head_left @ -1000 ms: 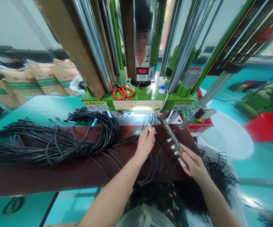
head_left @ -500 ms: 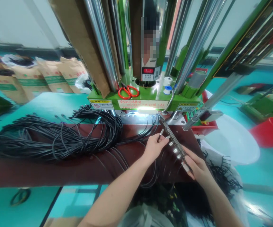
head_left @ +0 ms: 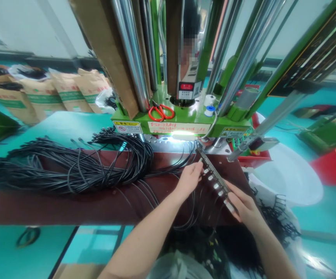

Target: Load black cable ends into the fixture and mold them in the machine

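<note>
My right hand (head_left: 240, 201) grips the lower end of a long metal bar (head_left: 214, 174), which slants up and left and carries several silver connectors along its near side. Pinched at the bar's upper part, my left hand (head_left: 191, 176) has a small connector between thumb and fingers, mostly hidden by them. Thin black cables run from the bar over the dark red tabletop (head_left: 98, 211). To the left lies a thick bundle of black cables (head_left: 98, 170).
Behind the hands stands a green press (head_left: 141, 126) with steel columns. Red-handled scissors (head_left: 161, 113) and a blue-white spool (head_left: 209, 111) lie on its bed. A white tub (head_left: 292, 174) is at right; paper sacks (head_left: 66, 91) stand at back left.
My left hand has moved closer against the bar, and the connector in its fingers is now at the bar's edge. My right hand keeps its hold. The view has shifted slightly.
</note>
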A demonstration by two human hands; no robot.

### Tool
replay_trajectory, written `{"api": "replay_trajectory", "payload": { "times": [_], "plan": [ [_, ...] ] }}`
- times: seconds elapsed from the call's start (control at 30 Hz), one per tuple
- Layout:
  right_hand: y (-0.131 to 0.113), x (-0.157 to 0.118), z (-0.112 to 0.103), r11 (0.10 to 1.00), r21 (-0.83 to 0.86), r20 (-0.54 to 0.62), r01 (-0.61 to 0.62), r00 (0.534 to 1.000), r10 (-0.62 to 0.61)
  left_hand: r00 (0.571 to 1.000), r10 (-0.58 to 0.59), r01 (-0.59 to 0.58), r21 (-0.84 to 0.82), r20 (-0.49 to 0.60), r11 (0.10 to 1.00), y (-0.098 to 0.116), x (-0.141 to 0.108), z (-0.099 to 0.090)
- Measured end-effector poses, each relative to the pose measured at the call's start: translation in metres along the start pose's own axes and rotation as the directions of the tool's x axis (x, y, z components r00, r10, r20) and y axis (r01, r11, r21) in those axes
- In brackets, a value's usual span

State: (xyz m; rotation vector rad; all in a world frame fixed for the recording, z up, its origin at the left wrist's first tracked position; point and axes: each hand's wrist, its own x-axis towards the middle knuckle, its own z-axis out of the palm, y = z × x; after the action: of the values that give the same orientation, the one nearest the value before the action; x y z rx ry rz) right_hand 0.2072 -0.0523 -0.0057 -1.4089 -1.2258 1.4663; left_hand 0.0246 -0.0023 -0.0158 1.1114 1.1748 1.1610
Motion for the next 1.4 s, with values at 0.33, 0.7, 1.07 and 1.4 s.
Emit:
{"api": "replay_trajectory", "payload": {
  "times": [0.33, 0.7, 1.07, 1.4],
  "plan": [
    [-0.003, -0.002, -0.004, 1.0, -0.015, 0.038, 0.006, 0.999, -0.006, 0.966, -0.196, 0.224, -0.165, 0.17, 0.961, 0.009, -0.003, -0.003],
    [0.001, -0.001, -0.011, 0.991, -0.13, 0.086, 0.029, 0.996, -0.018, 0.949, -0.227, 0.256, -0.113, 0.219, 0.96, 0.011, -0.001, -0.009],
    [0.008, 0.001, -0.004, 0.999, -0.027, 0.038, 0.018, 0.999, -0.017, 0.963, -0.155, 0.156, 0.015, 0.221, 0.988, 0.007, 0.001, -0.011],
    [0.011, 0.002, -0.008, 1.0, -0.014, 0.04, -0.018, 0.999, 0.018, 0.876, -0.234, 0.237, 0.046, 0.422, 0.97, 0.015, -0.006, -0.015]
  ]
}}
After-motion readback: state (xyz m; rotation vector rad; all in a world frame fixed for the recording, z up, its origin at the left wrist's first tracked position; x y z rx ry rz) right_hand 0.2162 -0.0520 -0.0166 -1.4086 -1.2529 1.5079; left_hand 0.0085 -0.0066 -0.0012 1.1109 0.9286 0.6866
